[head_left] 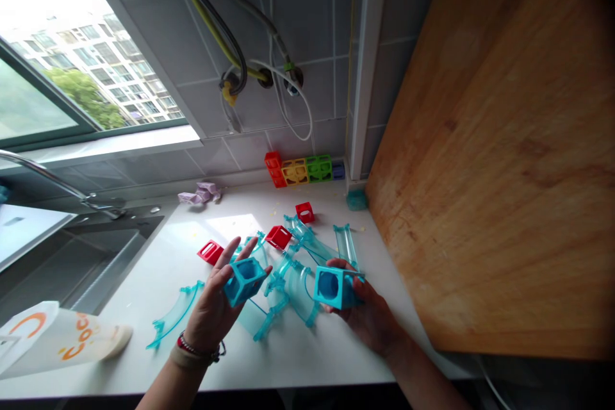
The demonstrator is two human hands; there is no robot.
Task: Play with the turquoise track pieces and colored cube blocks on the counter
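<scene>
My left hand [215, 298] holds a blue hollow cube block [245, 281] in its palm, with several fingers stretched out beyond it. My right hand [369, 314] is closed around another blue cube block [331, 286], whose round opening faces left. Both blocks are held above the counter, apart from each other. Beneath and behind them lie several clear teal track pieces [300, 291] in a loose pile. Red cube blocks lie around the pile: one near my left fingers [210, 252], one in the middle [278, 237], and one farther back [304, 212].
Stacked red, yellow, green and blue blocks [307, 170] line the back wall. Lilac pieces [199, 193] lie at the back left. A plastic drink cup [91, 336] is at the front left, beside the sink [115, 250]. A wooden panel [500, 160] bounds the counter on the right.
</scene>
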